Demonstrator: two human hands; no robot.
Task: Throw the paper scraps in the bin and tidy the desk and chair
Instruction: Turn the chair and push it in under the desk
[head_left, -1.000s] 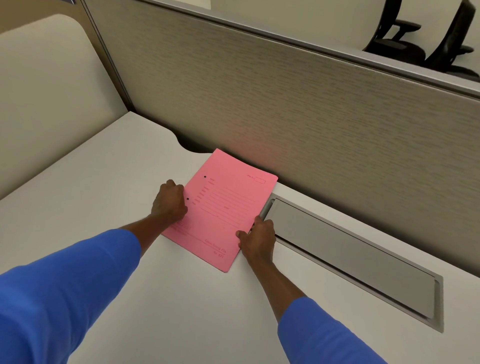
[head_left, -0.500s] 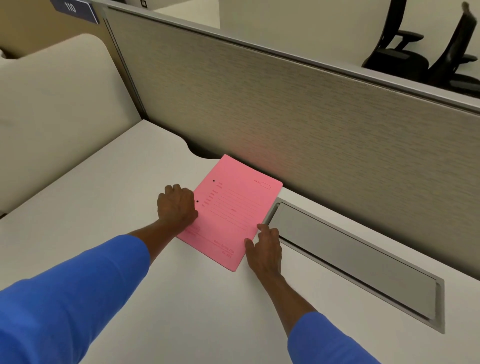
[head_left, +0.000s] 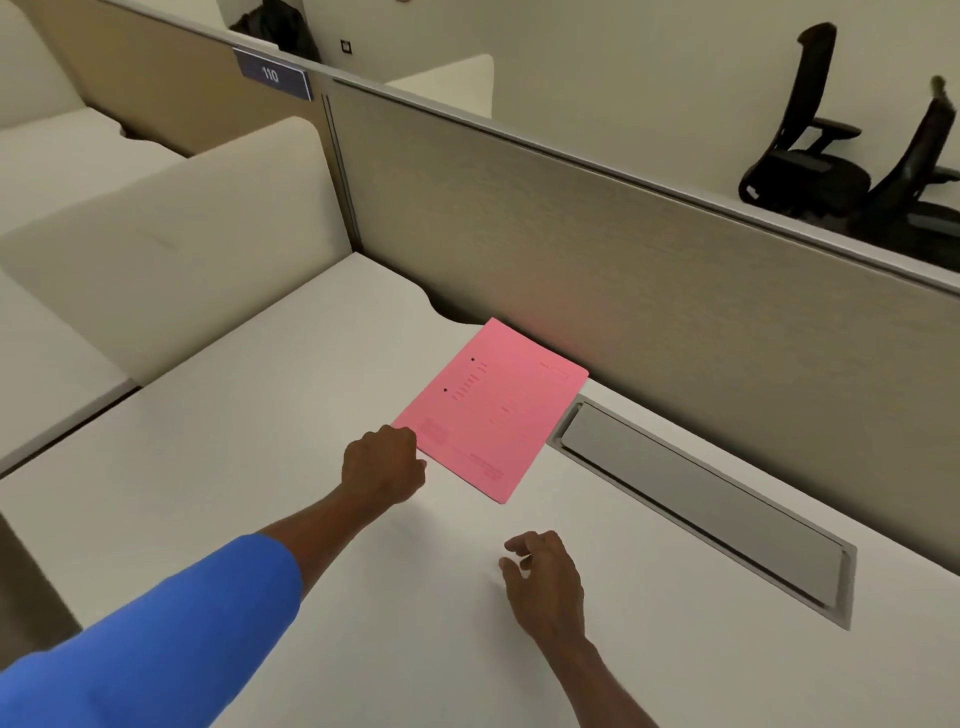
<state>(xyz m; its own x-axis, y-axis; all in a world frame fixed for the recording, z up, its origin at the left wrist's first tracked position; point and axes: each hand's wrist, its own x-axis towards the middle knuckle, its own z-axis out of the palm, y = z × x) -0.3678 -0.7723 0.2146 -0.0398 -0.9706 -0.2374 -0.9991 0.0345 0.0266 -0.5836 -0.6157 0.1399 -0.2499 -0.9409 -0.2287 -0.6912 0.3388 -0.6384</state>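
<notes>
A pink folder (head_left: 493, 408) lies flat on the white desk (head_left: 249, 441), close to the grey partition. My left hand (head_left: 382, 467) rests on the desk at the folder's near left corner, fingers curled, touching its edge. My right hand (head_left: 543, 579) hovers over the desk well short of the folder, fingers loosely apart, holding nothing. No paper scraps, bin or own chair are in view.
A grey cable-tray lid (head_left: 701, 506) is set into the desk right of the folder. The grey partition (head_left: 623, 270) runs along the back, with a cream side panel (head_left: 182, 249) on the left. Two black office chairs (head_left: 810, 156) stand beyond the partition.
My right hand has let go of the folder's right edge and drawn back toward me. My left hand slid down to the near corner. The view has pulled back and up.
</notes>
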